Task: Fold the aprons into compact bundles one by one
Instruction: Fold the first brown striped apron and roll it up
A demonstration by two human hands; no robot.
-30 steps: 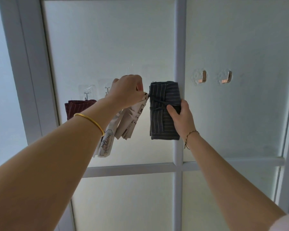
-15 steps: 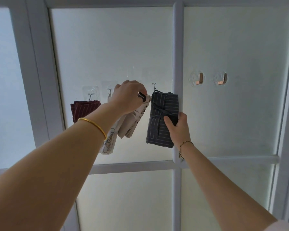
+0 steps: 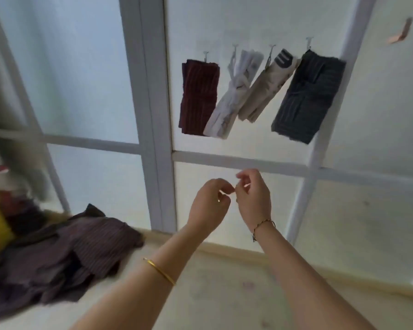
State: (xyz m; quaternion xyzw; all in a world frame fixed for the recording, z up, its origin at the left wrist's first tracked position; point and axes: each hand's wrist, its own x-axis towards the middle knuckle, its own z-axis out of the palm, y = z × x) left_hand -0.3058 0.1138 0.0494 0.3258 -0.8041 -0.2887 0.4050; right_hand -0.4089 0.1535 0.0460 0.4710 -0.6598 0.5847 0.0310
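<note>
On wall hooks: dark bundle (image 3: 308,96) hangs lengthwise, tilted lower-left.

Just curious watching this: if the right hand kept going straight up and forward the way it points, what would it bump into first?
Probably the white crossbar just above the right hand, then the frosted panel; depth is hard to judge.

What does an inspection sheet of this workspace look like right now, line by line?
Surface: pale tabletop, worn marks.
Job's things: four folded bundles hang on wall hooks: maroon bundle, white bundle, cream bundle, dark grey bundle; unfolded purple striped apron lies on the table.
Clutter: blurred yellow and dark items, far left.
Grips: left hand and right hand loosely curled, fingertips close together, holding nothing.
Cables: nothing seen.
Surroundings: frosted panels, white frame.
</note>
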